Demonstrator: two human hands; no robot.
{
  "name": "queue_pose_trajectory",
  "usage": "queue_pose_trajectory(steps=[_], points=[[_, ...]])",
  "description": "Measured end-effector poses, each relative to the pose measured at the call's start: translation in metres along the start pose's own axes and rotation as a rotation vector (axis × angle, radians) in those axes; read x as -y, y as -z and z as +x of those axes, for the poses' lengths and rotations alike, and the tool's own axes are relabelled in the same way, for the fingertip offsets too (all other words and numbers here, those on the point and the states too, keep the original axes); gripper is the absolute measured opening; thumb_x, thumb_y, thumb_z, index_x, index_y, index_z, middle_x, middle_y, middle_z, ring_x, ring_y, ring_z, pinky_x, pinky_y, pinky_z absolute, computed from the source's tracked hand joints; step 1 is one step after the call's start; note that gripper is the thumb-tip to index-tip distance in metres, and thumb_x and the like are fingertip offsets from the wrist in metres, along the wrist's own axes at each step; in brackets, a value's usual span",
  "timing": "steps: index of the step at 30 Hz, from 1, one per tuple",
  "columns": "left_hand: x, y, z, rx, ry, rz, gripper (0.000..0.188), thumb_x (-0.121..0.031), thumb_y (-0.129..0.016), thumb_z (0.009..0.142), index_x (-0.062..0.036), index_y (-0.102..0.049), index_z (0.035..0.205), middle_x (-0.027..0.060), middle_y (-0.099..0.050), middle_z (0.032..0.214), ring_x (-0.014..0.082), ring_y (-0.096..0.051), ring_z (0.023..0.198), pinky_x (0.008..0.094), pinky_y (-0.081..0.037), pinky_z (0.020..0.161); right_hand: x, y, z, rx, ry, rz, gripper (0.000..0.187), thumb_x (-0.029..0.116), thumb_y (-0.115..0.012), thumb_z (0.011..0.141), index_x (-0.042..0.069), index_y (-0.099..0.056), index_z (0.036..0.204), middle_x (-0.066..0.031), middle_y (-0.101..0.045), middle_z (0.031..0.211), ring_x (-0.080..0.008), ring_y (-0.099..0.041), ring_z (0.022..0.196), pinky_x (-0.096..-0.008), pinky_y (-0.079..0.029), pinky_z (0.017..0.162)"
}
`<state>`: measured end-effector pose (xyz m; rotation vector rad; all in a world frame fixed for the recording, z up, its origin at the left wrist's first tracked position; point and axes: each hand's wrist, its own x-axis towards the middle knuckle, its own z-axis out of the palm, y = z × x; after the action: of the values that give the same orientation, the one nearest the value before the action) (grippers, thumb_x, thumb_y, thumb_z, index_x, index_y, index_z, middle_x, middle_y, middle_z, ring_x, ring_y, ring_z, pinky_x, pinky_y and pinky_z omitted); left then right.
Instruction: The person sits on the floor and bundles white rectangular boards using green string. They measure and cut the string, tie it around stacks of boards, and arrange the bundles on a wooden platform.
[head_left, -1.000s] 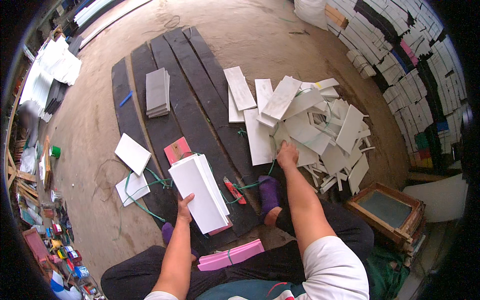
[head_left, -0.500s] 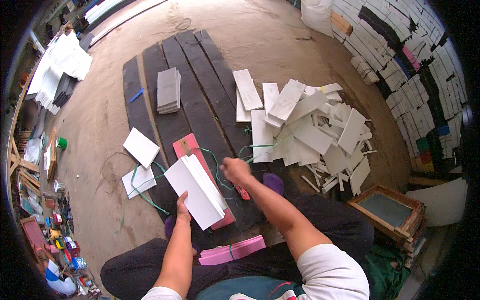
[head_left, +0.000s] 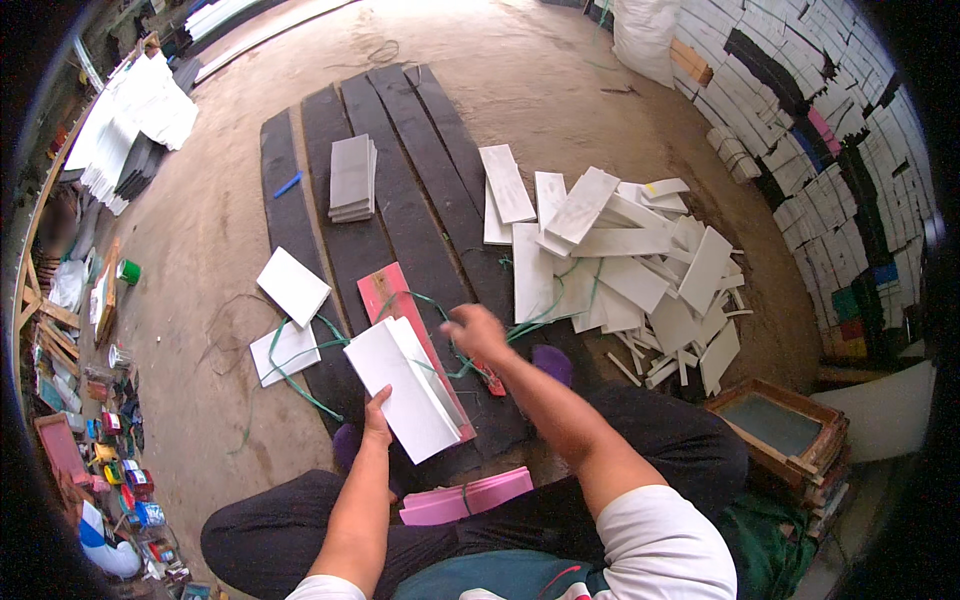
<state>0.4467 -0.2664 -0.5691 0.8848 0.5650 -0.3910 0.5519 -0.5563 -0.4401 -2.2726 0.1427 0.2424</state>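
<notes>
My left hand (head_left: pixel 377 416) grips a stack of white rectangular boards (head_left: pixel 400 390) at its near left edge, thumb on top. The stack rests over a pink board (head_left: pixel 382 287) on dark planks. My right hand (head_left: pixel 474 332), slightly blurred, is closed on a green string (head_left: pixel 428 300) just right of the stack. The string runs from the pink board past my fingers and trails right over the loose white pieces. More green string loops over two white boards (head_left: pixel 293 285) at the left. A small red-handled tool (head_left: pixel 491 380) lies below my right hand.
A heap of loose white boards (head_left: pixel 625 270) spreads at the right. A grey stack (head_left: pixel 352 178) and a blue pen (head_left: pixel 288 184) lie farther up the planks (head_left: pixel 320 125). Tied pink strips (head_left: pixel 500 493) lie by my lap. A wooden frame (head_left: pixel 770 425) stands right.
The string's right-hand part has swung and now trails farther over the white heap. The boards in the stack have shifted slightly against each other. My right hand stays close to the stack.
</notes>
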Motion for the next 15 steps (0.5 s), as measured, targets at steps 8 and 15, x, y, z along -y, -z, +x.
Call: queue_pose_trajectory(steps=[8,15], points=[[0.005,-0.075,0.013,-0.030,-0.097,0.422,0.091,-0.020,-0.081,0.073,-0.0017,-0.034,0.149,0.0173,-0.058,0.129,0.0328,-0.060,0.115,0.0441,-0.048,0.102,-0.215,0.167,0.045,-0.397,-0.757,-0.446,0.076,0.043,-0.072,0.079,0.007,-0.051,0.142,-0.0186,-0.044,0.154,-0.0388,-0.040,0.144,-0.0581,-0.041,0.109],[0.000,-0.070,0.010,-0.120,-0.004,0.487,0.084,-0.022,-0.081,0.074,0.0003,-0.041,0.144,0.0177,-0.059,0.128,0.0307,-0.062,0.113,0.0410,-0.048,0.101,-0.294,0.237,0.002,-0.526,-0.801,-0.713,0.103,0.045,-0.086,0.074,0.012,-0.032,0.155,-0.0125,-0.044,0.154,-0.0353,-0.030,0.149,-0.0553,-0.040,0.111]])
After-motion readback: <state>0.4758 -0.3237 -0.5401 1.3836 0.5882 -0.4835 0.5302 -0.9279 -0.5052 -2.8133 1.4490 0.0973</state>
